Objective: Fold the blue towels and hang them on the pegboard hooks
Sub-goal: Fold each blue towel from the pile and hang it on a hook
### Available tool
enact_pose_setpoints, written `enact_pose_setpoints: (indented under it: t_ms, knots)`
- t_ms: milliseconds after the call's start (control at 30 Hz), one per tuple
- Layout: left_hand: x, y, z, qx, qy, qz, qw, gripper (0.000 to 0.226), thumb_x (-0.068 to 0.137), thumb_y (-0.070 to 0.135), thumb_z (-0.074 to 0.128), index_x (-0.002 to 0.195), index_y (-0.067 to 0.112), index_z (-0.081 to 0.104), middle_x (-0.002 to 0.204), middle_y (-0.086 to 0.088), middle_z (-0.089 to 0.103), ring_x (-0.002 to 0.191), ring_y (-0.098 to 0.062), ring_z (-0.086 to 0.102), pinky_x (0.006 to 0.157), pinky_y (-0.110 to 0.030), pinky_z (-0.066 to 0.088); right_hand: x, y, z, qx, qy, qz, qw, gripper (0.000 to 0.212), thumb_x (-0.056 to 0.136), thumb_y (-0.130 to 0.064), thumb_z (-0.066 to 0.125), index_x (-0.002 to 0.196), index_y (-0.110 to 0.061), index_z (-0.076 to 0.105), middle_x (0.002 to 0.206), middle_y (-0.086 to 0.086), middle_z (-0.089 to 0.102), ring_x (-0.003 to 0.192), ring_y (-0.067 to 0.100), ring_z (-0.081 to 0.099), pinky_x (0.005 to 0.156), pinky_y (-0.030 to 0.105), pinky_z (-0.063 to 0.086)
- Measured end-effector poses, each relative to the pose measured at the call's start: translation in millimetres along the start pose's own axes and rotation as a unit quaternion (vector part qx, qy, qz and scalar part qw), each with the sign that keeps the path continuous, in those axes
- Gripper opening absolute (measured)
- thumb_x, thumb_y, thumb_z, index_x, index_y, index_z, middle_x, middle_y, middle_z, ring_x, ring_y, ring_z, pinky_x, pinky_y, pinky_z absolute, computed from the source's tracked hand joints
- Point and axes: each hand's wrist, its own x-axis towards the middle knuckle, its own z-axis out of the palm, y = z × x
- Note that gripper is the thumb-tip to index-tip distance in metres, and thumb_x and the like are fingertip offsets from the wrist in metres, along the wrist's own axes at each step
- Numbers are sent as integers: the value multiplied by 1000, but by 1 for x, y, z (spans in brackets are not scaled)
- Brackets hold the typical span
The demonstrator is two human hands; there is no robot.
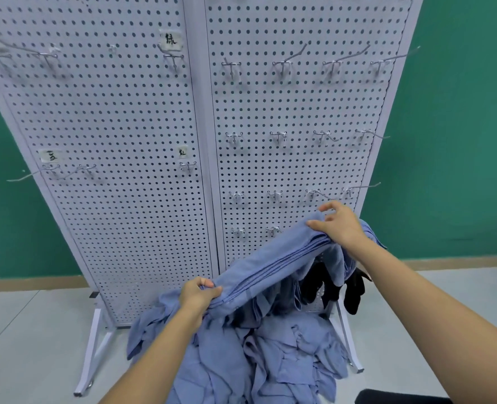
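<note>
Fingers of left hand [199, 296] and right hand [341, 227] clenched on folded blue towel [270, 266]; long axis rising rightward; right end just below pegboard hook [321, 195].

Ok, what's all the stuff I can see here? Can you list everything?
pegboard: one, white, two panels on a stand
hooks: many, silver, in rows across the pegboard
labels: four, white with dark writing, left panel
held towel: one, blue, stretched between both hands
towel pile: one heap, blue, below the pegboard
black cloths: a few, black, hanging low on right panel
wall: one, green, behind pegboard
floor: one, pale grey
left hand: one, grips held towel's lower end
right hand: one, grips its upper end
</note>
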Motion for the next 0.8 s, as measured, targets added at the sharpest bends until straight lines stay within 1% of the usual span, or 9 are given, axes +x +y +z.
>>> enact_pose_setpoints:
  t_ms: [133,300,367,433,533,600,667,733,800]
  knots:
    - [26,14,14,3,42,4,999,23,81,-1,71,71,8,52,78,-9,56,73,-23,52,65,-30,43,17,-4,11,-37,35,-66,997,35,80,-23,76,104,-15,52,80,8,55,63,16,47,53,27,38]
    - [57,24,27,15,42,-4,999,21,81,3,72,69,10,55,78,-9,58,75,-24,52,68,-32,45,34,-9,21,-152,68,-179,970,27,88,-21,67,103,-17,45,92,6,57,73,26,54,66,40,48]
    - [68,25,35,-8,21,-7,1000,19,81,3,72,71,9,57,81,-11,59,77,-26,54,73,-36,51,40,-8,22,-212,94,-235,944,19,91,-16,62,97,-14,43,98,3,52,72,28,52,62,39,45]
    - [76,27,41,-8,16,-4,1000,16,82,5,72,73,8,58,81,-12,59,73,-25,52,66,-34,49,46,-3,24,-289,112,-265,913,17,89,-10,61,93,-12,45,103,2,46,65,27,47,54,36,41]
    - [84,22,49,23,15,4,1000,11,83,6,71,80,8,61,89,-12,62,80,-26,55,71,-34,49,53,11,33,-417,109,-279,858,23,72,-2,72,77,-12,53,93,3,50,68,25,42,45,28,32]
    - [88,16,51,72,6,10,997,12,82,5,72,77,12,62,98,-13,65,88,-27,59,83,-37,52,56,20,43,-526,49,-270,805,24,58,0,79,66,-13,61,79,3,56,79,26,47,55,29,34]
    - [87,10,51,130,-20,16,991,11,82,3,70,81,13,65,106,-11,67,93,-26,61,88,-35,51,51,26,50,-584,-11,-232,778,23,55,-4,80,63,-16,63,69,-2,59,79,23,52,66,28,31]
    - [79,12,49,197,-12,69,978,12,86,3,65,93,11,68,111,-6,66,101,-24,61,89,-31,48,50,32,49,-564,-20,-244,789,16,65,-7,75,68,-16,62,69,-2,60,80,22,52,72,27,32]
    - [64,18,46,242,32,177,954,9,89,11,61,94,17,66,107,0,63,103,-21,59,83,-27,45,47,36,45,-499,-11,-268,824,10,84,-9,53,81,-11,62,80,4,63,89,26,52,81,30,38]
